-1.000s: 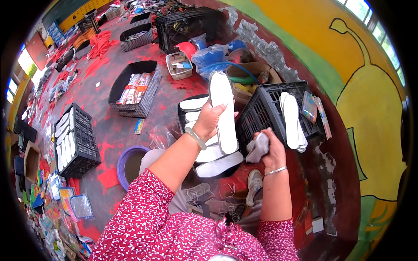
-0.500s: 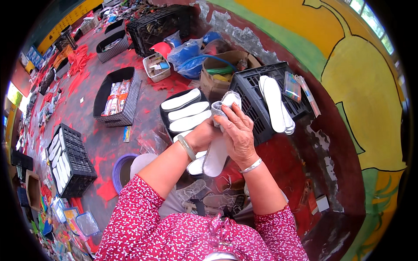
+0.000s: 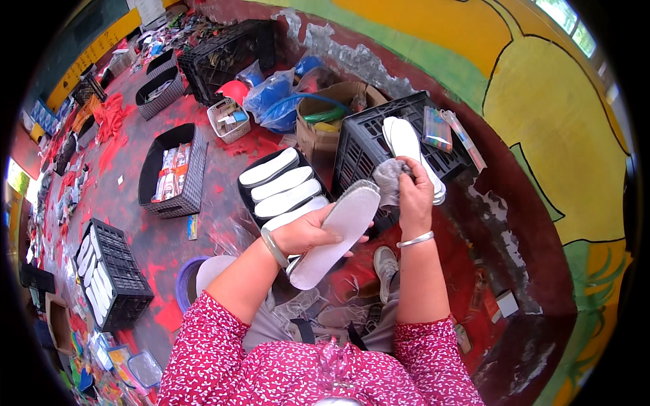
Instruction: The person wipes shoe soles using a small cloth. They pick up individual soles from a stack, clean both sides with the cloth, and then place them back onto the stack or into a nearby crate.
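Observation:
My left hand (image 3: pixel 306 232) grips a pair of white insoles (image 3: pixel 342 233) with grey edges, thumb across the upper face. In my right hand (image 3: pixel 415 195) a crumpled, fuzzy grey cloth (image 3: pixel 387 180) is pinched, just beyond the insoles' far tip and apart from them. Past my left hand, several white insoles (image 3: pixel 287 197) lie in rows in a dark bin. A stack of white insoles (image 3: pixel 408 150) rests on an upturned black crate (image 3: pixel 365 132), close to my right hand.
On the crate lie packets of coloured pens (image 3: pixel 437 130). Behind it stands a cardboard box (image 3: pixel 317 144). To the left are a grey woven basket (image 3: pixel 191 196) with packets, a black crate (image 3: pixel 128 284) of insoles and a purple basin (image 3: pixel 184 284). A painted wall (image 3: pixel 548 128) bounds the right side.
Both hands were together at the insoles' far end, with the grey cloth over it. Now my right hand has drawn the cloth off to the right, and the insoles tilt up in my left hand.

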Demonstrator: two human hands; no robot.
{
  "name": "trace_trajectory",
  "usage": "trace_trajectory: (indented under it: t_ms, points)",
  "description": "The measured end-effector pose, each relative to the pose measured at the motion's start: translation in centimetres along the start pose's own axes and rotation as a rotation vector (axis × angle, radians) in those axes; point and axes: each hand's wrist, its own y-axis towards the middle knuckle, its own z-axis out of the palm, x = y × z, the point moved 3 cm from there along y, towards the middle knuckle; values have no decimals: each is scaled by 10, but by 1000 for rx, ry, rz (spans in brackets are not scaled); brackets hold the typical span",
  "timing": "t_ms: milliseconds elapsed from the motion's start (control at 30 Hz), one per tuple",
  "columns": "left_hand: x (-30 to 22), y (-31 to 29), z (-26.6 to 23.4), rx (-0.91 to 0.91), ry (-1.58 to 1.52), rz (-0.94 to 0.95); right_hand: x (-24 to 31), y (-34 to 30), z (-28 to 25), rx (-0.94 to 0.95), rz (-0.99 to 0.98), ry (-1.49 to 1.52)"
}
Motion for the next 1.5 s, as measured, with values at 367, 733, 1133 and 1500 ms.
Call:
trace_trajectory:
  t_ms: [367,733,1133,1500]
  points:
    - [-8,3,-12,-132,-269,53,21,-15,21,285,355,639]
    - [6,7,-11,-48,-41,-12,6,-30,40,198,207,230]
    - [5,5,-10,-70,-150,-48,17,-7,8,-111,-122,109]
    - [15,12,-8,-251,105,62,14,-38,61,181,-615,-724]
